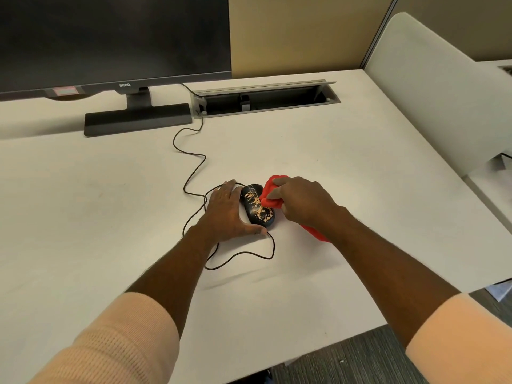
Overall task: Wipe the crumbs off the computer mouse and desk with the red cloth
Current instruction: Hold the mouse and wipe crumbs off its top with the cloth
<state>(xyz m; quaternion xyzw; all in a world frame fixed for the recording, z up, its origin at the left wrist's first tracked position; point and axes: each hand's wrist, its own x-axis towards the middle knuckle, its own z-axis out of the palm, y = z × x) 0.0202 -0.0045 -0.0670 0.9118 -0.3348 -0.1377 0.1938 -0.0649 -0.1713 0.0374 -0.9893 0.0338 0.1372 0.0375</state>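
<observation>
One crumb-covered mouse, braced by flat, spread left hand; right hand clutches one red cloth.

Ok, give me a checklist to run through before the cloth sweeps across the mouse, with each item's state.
1. Red cloth bunched in the right hand: ok.
2. Cloth touching the computer mouse on its right side: ok.
3. Left hand bracing the mouse's left side: ok.
4. Crumbs off the mouse top: not ok.
5. Mouse cable out of the sweep path: not ok, it loops near the mouse.
6. Crumbs on the desk: cannot tell.
</observation>
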